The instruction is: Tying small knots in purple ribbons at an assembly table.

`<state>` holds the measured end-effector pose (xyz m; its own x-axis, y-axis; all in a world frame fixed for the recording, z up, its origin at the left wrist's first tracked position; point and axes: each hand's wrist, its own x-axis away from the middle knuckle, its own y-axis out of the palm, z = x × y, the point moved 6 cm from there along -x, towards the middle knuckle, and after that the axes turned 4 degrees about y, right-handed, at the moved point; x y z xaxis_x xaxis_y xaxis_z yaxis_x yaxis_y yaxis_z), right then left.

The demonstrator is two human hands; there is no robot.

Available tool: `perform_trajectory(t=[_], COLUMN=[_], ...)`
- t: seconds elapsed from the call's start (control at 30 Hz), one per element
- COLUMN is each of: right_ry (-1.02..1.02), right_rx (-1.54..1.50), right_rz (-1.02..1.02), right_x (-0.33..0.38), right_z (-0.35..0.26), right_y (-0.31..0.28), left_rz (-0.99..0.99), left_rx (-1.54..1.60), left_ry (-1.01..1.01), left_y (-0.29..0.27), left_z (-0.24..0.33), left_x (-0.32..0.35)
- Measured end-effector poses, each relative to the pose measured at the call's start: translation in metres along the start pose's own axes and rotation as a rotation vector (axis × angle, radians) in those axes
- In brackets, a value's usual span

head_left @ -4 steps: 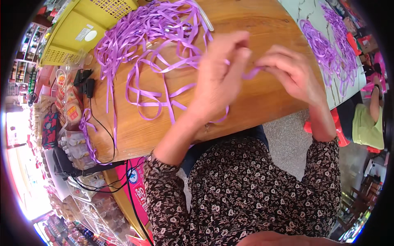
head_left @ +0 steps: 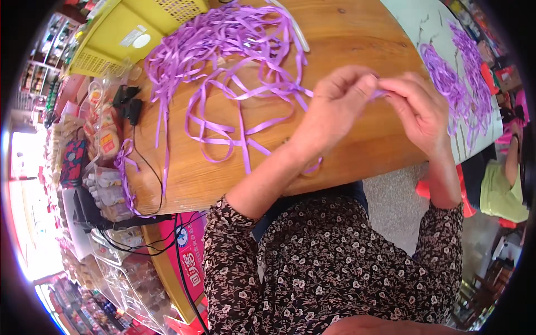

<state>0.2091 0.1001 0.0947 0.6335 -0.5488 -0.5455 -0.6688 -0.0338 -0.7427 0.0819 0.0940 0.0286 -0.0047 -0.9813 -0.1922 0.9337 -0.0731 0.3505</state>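
Both hands are meeting above the near edge of the wooden surface (head_left: pixel 357 33): the left hand (head_left: pixel 335 114) and the right hand (head_left: pixel 419 111) are each pinching with closed fingers a short stretch of purple ribbon (head_left: pixel 378 94), which is barely showing between them. The ribbon is trailing off toward the loose ribbon pile (head_left: pixel 223 61) lying by the far left corner, beside the yellow basket (head_left: pixel 120 36). With so little ribbon in the pinch, it is likely to slip free, and a tug could snag the trailing loops into a knot.
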Motion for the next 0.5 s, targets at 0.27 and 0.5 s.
perform_trajectory(t=[0.27,0.5], right_ry=[0.14,0.055], right_rx=[-0.098,-0.165], right_rz=[-0.007,-0.047], right_x=[-0.006,-0.025], right_z=[0.029,0.028], right_y=[0.01,0.042], left_rz=[0.014,0.065], left_rx=[-0.341,-1.078], left_ry=[-0.128,0.676], left_y=[-0.027,-0.034], left_z=[0.001,0.028], left_x=[0.003,0.005])
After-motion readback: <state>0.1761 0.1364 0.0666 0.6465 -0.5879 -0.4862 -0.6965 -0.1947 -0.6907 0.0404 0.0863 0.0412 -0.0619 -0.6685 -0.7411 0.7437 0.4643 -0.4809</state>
